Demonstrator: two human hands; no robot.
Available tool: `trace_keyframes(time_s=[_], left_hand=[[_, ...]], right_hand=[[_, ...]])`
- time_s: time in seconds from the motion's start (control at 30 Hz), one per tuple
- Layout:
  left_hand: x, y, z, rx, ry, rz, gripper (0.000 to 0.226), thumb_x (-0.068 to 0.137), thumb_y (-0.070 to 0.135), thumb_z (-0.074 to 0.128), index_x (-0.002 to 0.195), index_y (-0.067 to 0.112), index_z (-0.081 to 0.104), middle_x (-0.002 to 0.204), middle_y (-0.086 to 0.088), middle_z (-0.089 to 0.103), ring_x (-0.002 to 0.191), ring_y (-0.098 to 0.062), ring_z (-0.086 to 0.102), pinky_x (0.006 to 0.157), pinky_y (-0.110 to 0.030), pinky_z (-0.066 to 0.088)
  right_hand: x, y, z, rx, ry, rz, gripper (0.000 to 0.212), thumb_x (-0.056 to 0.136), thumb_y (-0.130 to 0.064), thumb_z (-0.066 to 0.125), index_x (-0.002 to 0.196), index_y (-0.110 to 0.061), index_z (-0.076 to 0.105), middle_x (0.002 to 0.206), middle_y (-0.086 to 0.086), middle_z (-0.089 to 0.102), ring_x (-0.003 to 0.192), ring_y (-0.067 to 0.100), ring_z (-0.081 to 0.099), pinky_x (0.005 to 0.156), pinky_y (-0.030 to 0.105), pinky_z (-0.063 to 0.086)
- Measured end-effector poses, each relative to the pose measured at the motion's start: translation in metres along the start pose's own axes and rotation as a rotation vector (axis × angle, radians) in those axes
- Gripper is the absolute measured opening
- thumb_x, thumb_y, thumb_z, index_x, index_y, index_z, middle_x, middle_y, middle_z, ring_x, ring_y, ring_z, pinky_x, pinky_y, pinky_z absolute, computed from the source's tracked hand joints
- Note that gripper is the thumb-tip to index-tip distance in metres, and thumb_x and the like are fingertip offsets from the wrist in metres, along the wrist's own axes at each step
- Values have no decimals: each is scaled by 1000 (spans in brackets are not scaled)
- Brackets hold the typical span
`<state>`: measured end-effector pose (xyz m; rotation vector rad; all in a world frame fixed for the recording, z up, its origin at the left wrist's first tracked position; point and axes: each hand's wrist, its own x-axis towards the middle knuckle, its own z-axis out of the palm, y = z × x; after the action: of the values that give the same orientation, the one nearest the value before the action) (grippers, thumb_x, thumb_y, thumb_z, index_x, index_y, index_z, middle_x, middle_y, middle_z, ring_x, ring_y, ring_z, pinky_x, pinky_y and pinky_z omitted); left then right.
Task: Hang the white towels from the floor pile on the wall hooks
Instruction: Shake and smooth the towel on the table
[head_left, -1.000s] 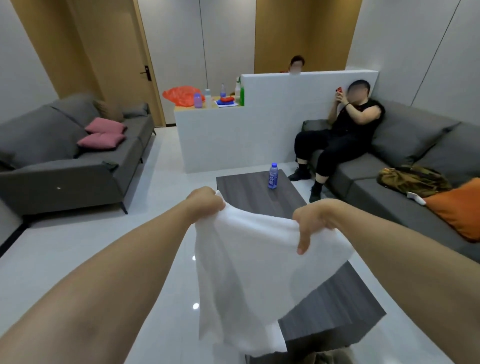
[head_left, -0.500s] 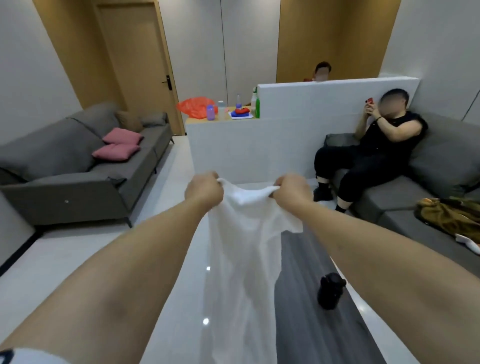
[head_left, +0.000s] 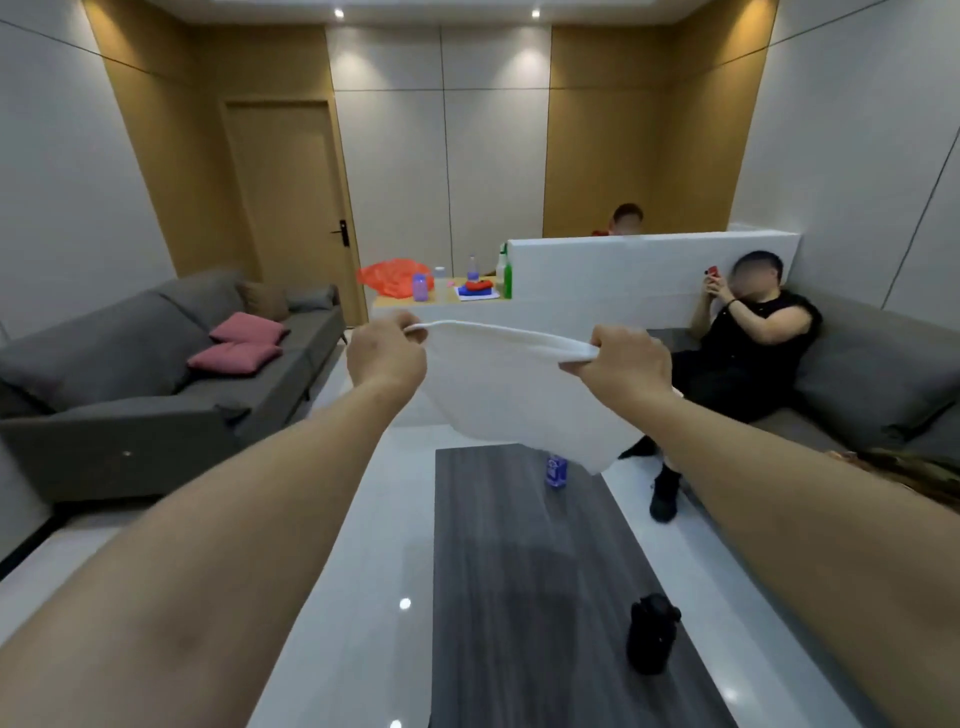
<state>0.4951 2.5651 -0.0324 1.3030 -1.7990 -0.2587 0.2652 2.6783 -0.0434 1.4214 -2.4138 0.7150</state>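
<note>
Grey sofas (head_left: 156, 374), two; dark table (head_left: 519, 545) bearing two bottles; one white towel (head_left: 509, 384) gripped by left hand (head_left: 385, 357) and right hand (head_left: 626, 362).

— Where does the towel (head_left: 511, 387) sit?
— Centre of frame, strung between my left hand (head_left: 385, 354) and right hand (head_left: 626, 362), above the far end of the table (head_left: 524, 582).
— On the table?
— A bottle (head_left: 556, 470) at its far end, partly behind the towel's lower edge; a jar (head_left: 650, 635) lower right.
— Around it?
— One sofa (head_left: 156, 374) at left with two cushions (head_left: 241, 343) on it; counter (head_left: 447, 301) behind the towel; a seated person (head_left: 753, 353) on a second sofa (head_left: 872, 374) at right.
</note>
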Motion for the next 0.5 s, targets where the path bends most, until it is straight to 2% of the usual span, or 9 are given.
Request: trace_keyframes(time_s=[0.07,0.17,0.27,0.33,0.4,0.5], left_hand=[[-33,-28,18,17,-99,-44,20,93,15,56,97,24,73,98,-7,70,84,-27,56,70,-26,36],[-90,-71,43,54,-236,-107,21,92,13,53,91,23,71,86,-3,66,78,-24,54,67,-28,39],[-158,-114,64,90,-385,-160,24,89,6,51,89,19,70,81,-3,63,76,-26,57,64,-28,43],[-207,-148,75,123,-494,-192,27,85,-1,48,89,14,70,78,-5,63,73,-27,59,63,-32,50],[-257,-182,86,178,-601,-195,35,81,-6,46,92,12,73,81,-7,65,72,-26,58,63,-32,51],[-332,-231,95,288,-783,-222,33,85,-3,50,100,12,74,88,-7,65,75,-24,57,66,-29,46]], right_hand=[[-36,13,26,-25,-125,19,37,83,-54,70,90,-20,57,90,3,62,83,26,57,66,32,39],[-95,34,71,-61,-301,47,24,80,-33,71,101,-24,63,100,2,67,93,26,62,68,29,39],[-161,54,120,-55,-459,75,31,76,-13,63,105,-23,65,103,3,65,100,28,62,72,27,41],[-211,65,153,-39,-614,101,22,74,-5,58,90,-20,62,88,2,59,95,30,62,68,26,40],[-262,77,185,-24,-741,141,14,75,1,56,79,-12,60,75,0,52,85,29,61,59,25,38],[-339,93,225,-21,-879,219,15,80,4,54,84,-5,66,74,2,54,77,25,59,54,25,40]])
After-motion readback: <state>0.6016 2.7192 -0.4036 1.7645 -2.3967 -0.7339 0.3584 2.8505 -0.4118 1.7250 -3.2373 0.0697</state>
